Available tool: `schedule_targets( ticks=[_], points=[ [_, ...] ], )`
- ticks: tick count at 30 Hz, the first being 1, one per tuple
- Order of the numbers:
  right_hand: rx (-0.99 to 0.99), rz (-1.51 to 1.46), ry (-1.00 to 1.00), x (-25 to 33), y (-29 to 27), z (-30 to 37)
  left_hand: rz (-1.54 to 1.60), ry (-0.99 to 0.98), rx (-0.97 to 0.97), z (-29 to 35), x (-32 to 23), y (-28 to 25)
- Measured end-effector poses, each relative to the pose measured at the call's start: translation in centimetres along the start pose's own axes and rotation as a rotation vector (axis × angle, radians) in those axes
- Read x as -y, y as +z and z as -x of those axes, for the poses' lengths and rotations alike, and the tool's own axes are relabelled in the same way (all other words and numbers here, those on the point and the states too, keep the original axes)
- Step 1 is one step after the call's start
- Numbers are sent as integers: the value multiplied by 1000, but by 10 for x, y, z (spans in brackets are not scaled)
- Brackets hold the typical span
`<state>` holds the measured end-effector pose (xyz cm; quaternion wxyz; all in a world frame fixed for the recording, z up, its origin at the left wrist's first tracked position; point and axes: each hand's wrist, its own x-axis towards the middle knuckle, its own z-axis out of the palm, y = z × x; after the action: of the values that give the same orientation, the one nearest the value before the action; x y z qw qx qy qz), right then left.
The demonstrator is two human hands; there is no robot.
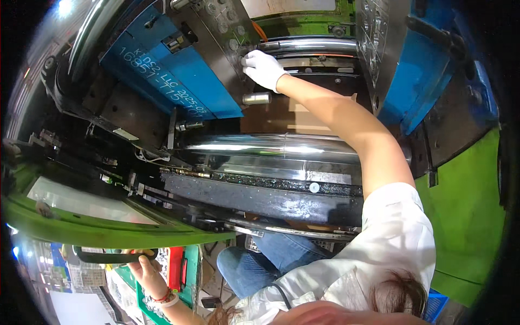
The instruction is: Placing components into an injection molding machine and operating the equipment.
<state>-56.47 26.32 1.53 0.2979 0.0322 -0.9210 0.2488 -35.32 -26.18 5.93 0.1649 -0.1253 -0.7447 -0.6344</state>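
Observation:
My right hand (263, 70), in a white glove, reaches across the machine to the metal face of the left mold half (221, 32). Its fingers are bunched against the round cavities; whatever they may pinch is hidden. Just below it, a steel guide pin (257, 98) sticks out from the mold. At the lower left, my bare left hand (147, 275) is closed on the black door handle (103, 257) of the green machine door (179, 233). Facing the left mold half across the gap is the right mold half (375, 49).
A thick polished bar (271, 145) runs across in front of the gap, with brown cardboard (265, 120) behind it. A small white disc (314, 187) lies on the dark ledge. Beyond the door stand a green tray (192, 271) and a red bin (175, 268).

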Motion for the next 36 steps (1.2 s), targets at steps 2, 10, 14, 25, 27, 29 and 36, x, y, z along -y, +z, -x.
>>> schedule_targets(
  ticks=[2, 10, 14, 25, 27, 29, 36],
  points=[
    [18, -4, -11, -5, -1, 3, -47, -4, -43, 1, 4, 0],
    [-261, -482, -156, 131, -57, 47, 145, 578, -389, 49, -9, 34],
    [523, -879, -332, 251, -69, 125, -202, 467, -38, 18, -38, 118],
    [704, -1050, 161, 263, -78, 139, 314, 39, 162, 5, -44, 129],
    [683, -1103, 160, 260, -79, 139, 380, -98, 212, 8, -45, 130],
    [691, -1107, 173, 260, -76, 139, 436, -169, 191, 8, -45, 130],
    [669, -1271, 166, 249, -64, 138, 545, -303, 195, 7, -46, 130]
  ],
)
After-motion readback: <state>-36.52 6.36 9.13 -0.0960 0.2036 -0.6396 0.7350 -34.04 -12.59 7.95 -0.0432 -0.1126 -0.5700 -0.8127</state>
